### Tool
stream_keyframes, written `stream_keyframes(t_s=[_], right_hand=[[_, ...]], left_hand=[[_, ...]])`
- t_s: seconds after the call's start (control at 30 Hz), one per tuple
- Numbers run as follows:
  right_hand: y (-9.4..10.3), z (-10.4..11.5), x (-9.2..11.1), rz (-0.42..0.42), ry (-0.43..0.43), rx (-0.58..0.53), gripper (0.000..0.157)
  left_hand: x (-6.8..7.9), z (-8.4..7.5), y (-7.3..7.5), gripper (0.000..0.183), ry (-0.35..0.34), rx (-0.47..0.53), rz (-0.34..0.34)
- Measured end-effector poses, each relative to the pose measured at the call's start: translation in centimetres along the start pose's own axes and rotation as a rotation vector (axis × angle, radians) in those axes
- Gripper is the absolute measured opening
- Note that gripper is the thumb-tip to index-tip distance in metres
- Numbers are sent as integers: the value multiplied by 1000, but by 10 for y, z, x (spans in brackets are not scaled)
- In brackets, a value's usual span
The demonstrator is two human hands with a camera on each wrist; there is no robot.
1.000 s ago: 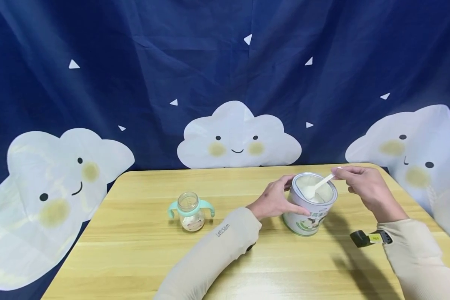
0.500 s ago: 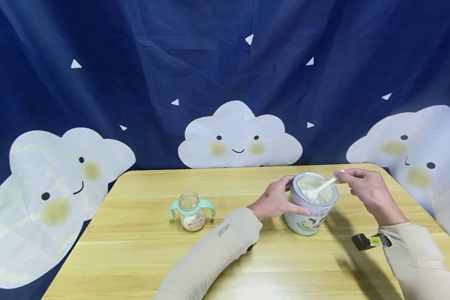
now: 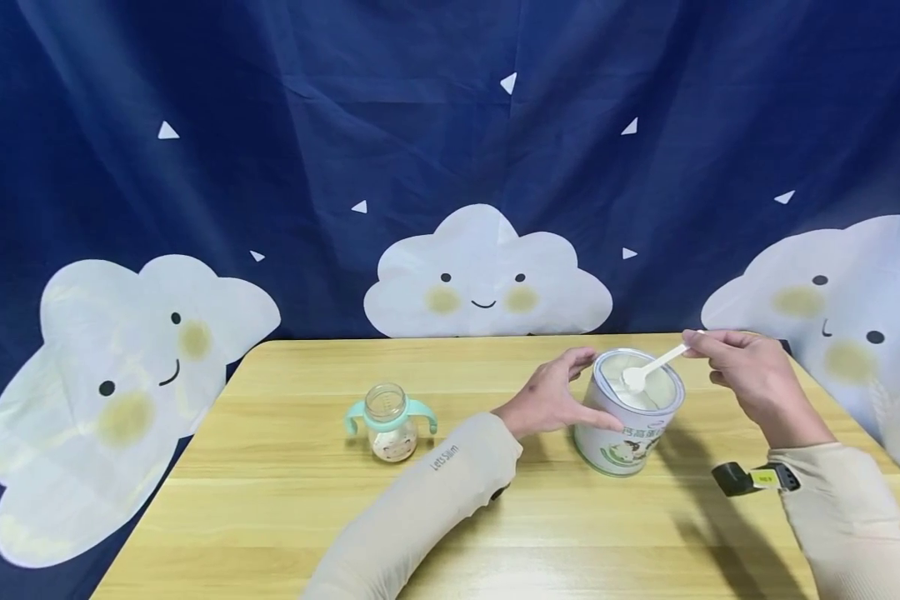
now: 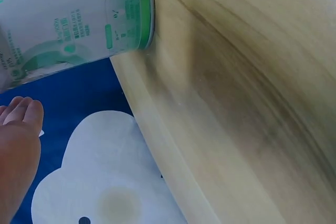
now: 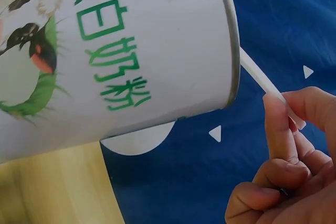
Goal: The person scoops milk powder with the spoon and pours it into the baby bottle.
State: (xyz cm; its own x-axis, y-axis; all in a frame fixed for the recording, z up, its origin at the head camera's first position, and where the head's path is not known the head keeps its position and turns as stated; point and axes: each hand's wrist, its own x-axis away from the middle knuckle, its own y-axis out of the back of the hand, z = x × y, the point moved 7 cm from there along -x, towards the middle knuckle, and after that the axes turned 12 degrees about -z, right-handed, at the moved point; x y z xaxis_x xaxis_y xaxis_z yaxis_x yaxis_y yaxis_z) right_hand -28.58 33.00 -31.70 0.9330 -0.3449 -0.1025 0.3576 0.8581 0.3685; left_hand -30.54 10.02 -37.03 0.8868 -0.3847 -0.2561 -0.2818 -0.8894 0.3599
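A white milk powder can [image 3: 621,442] with green print and a cow picture stands lidless on the table, pale powder visible inside. My left hand [image 3: 547,402] holds it from the left, thumb across the front and fingers at the far side. In the left wrist view, fingertips [image 4: 32,113] show close to the can's wall. My right hand [image 3: 750,375] pinches the handle end of a white scoop [image 3: 666,358] between thumb and forefinger. The scoop's bowl is over the can's opening, with white powder in it. In the right wrist view the can hides that bowl.
A clear baby bottle [image 3: 392,442] with mint-green handles stands uncapped to the left, something white in its lower part. The wooden table [image 3: 270,500] has its far edge against a blue curtain [image 3: 420,125] with smiling clouds.
The scoop dipped slightly into the can, then rose toward the rim, its bowl now more visible. The left hand stays by the can. The head view has shifted a little.
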Motion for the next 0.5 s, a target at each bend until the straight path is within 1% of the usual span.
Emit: stream_keyframes(t_s=[0.17,0.3,0.5], right_hand=[[-1,2,1,0,-38,-51,17],[0,6,1,-5,-47,-83,16],[-4,14,1,11,-78,-216,16]], left_hand=[[2,-1,4,99,12,5,7],[4,-2,11,98,14,5,5],[8,-3,24,97,14,10,3]])
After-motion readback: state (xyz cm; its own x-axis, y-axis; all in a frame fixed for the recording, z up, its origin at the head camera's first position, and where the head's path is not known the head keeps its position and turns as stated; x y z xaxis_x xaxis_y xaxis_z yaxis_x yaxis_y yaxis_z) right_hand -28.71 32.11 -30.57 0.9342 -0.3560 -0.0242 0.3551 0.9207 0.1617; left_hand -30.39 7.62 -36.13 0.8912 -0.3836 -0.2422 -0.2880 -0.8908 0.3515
